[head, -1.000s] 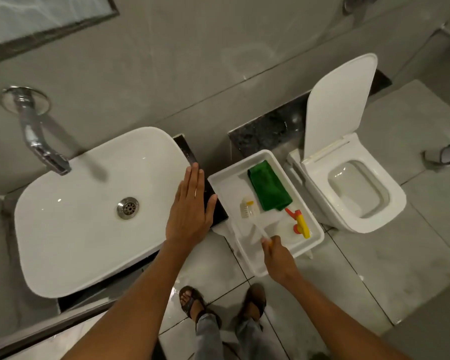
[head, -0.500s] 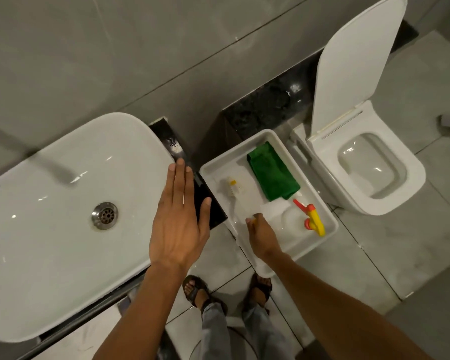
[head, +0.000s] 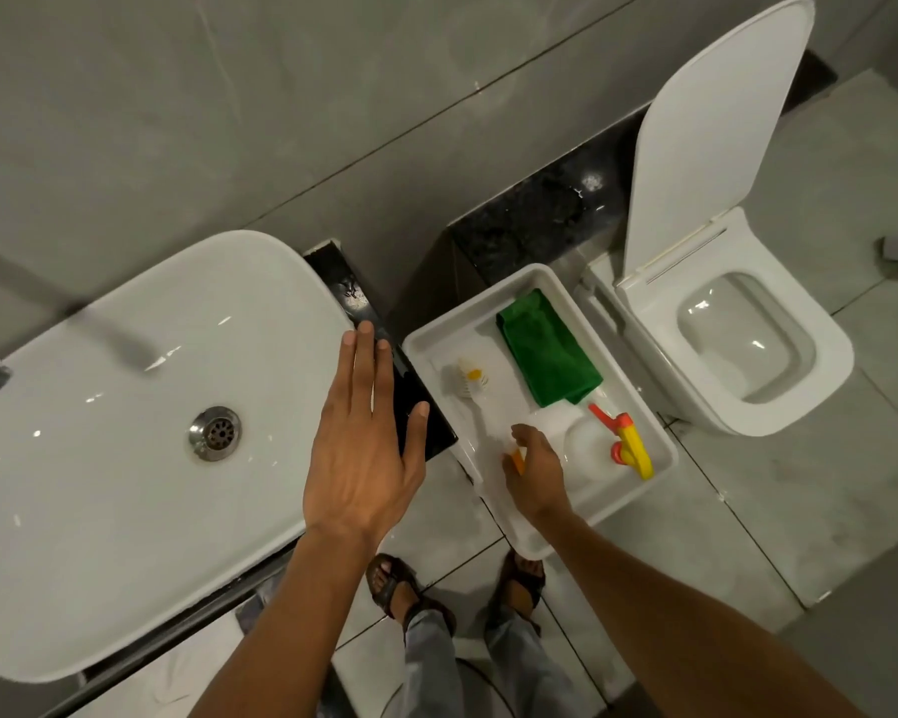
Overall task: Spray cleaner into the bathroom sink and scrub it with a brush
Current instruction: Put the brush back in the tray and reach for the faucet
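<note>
Room: grey tiled bathroom, big wall tiles up top, paler floor tiles (head: 778, 474) below, shot looking straight down.
Sink (head: 125, 432): white oval basin on a dark counter, long axis running lower-left to upper-right, steel drain (head: 214, 433) near the middle.
Toilet (head: 737, 329): white, lid (head: 716, 111) standing up against the wall, just right of the tray.
Tray (head: 488, 298): white plastic tub between sink and toilet, holds all the cleaning stuff.
Left hand (head: 364, 448): flat and spread wide over the sink's right rim, fingers pointing at the wall, holding nothing.
Right hand (head: 537, 474): down in the tray, fingers curled round the brush's handle end.
Green cloth (head: 548, 349): folded at the far end of the tray.
Spray bottle (head: 587, 443): lying on its side, white body, yellow-and-red trigger head (head: 628, 443) toward the tray's right wall.
Brush (head: 470, 378): lies in the tray's left part, white bristle head pointing up-left toward the wall, handle running down-right into the right hand.
Feet: sandals (head: 392, 588) on the floor at the bottom.
</note>
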A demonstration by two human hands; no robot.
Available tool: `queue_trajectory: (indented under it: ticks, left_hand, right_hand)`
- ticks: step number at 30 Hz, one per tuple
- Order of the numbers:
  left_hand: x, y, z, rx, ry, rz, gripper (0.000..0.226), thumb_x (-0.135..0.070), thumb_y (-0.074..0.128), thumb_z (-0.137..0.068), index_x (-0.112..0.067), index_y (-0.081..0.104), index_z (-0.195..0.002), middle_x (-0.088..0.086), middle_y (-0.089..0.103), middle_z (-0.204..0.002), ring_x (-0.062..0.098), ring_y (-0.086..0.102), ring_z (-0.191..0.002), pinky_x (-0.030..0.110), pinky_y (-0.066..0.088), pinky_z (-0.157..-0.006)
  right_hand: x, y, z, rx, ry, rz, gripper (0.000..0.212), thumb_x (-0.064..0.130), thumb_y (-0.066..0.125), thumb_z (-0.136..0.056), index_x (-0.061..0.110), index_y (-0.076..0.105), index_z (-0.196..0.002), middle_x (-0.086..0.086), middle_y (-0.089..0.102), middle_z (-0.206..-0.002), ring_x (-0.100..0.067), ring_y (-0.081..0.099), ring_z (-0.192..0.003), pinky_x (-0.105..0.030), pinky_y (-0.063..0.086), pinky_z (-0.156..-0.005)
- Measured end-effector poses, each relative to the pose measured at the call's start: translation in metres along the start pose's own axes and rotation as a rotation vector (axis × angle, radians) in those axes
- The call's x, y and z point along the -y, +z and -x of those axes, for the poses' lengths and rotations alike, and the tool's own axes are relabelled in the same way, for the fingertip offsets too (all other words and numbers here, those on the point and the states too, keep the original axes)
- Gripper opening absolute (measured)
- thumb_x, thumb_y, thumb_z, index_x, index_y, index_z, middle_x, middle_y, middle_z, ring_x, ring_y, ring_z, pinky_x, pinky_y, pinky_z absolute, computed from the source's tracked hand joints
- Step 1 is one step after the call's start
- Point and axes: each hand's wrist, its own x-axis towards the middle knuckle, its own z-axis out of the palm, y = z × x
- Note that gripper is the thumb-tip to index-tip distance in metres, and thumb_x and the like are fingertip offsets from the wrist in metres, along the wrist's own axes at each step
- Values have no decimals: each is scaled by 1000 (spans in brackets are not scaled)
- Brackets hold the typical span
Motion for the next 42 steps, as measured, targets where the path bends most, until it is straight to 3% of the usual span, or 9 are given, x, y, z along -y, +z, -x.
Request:
queue_trajectory:
  ticks: [4, 9, 14, 19, 24, 28, 36, 39, 42]
  left_hand:
    - [1, 1, 1, -6, 11, 8, 81, -63, 30, -113, -17, 4, -175, -3, -14, -184, 15, -12, -171, 45, 26, -135]
    - [1, -4, 2, -40, 60, 89, 86, -63, 40, -111, -15, 8, -174, 2, -7, -185, 20, -5, -172, 48, 27, -135]
    - [-4, -21, 7, 24, 76, 134, 93, -68, 41, -107, -15, 6, -175, 5, -7, -185, 22, -8, -171, 54, 9, -138]
    - [-6, -55, 19, -133, -5, 229, 90, -71, 37, -107, -18, 12, -174, 3, 3, -185, 20, -2, -172, 43, -1, -138]
    - [48, -89, 50, -268, -139, 277, 87, -61, 51, -106, -12, 22, -172, 8, 13, -184, 28, 9, -171, 52, 12, -138]
    - [105, -116, 80, -338, -277, 312, 90, -63, 53, -102, -10, 28, -170, 9, 20, -182, 30, 16, -170, 53, 15, -137]
    - [186, -119, 122, -255, -412, 299, 95, -71, 44, -99, -14, 23, -172, 5, 9, -184, 26, 6, -172, 49, 6, -139]
    - [200, -111, 122, -219, -381, 292, 96, -73, 40, -99, -16, 20, -173, 3, 5, -185, 24, 3, -172, 47, 3, -139]
    - [204, -106, 114, -195, -374, 310, 95, -73, 41, -100, -16, 20, -173, 3, 5, -185, 22, 2, -172, 46, 4, -139]
  right_hand:
    - [9, -18, 13, -48, -105, 24, 48, 15, 65, -102, 7, 52, -148, -9, 60, -145, -26, 58, -133, -35, 47, -113]
    - [29, -44, 38, -136, -244, -16, 48, 7, 71, -97, 3, 56, -142, -11, 65, -138, -28, 65, -124, -39, 54, -102]
    - [58, -69, 63, -172, -371, -59, 49, 7, 74, -93, 8, 58, -140, -7, 66, -134, -24, 67, -116, -41, 58, -96]
    - [116, -90, 83, -266, -525, -143, 42, 11, 75, -95, 9, 61, -135, -1, 67, -126, -13, 65, -110, -35, 59, -97]
    - [209, -96, 101, -245, -619, -345, 39, 17, 70, -98, 18, 61, -136, 1, 70, -126, -14, 69, -118, -27, 57, -100]
    - [280, -81, 116, -185, -690, -410, 36, 20, 68, -98, 21, 61, -134, 1, 71, -124, -17, 71, -113, -37, 60, -100]
    - [331, -44, 139, -217, -712, -420, 33, 24, 69, -99, 25, 63, -132, 3, 72, -125, -13, 71, -113, -41, 59, -102]
    - [320, -39, 144, -262, -608, -453, 35, 26, 69, -99, 24, 62, -134, 2, 71, -125, -16, 70, -115, -43, 58, -103]
    - [309, -34, 153, -242, -620, -403, 38, 28, 71, -98, 24, 62, -135, 3, 70, -127, -15, 70, -115, -39, 60, -100]
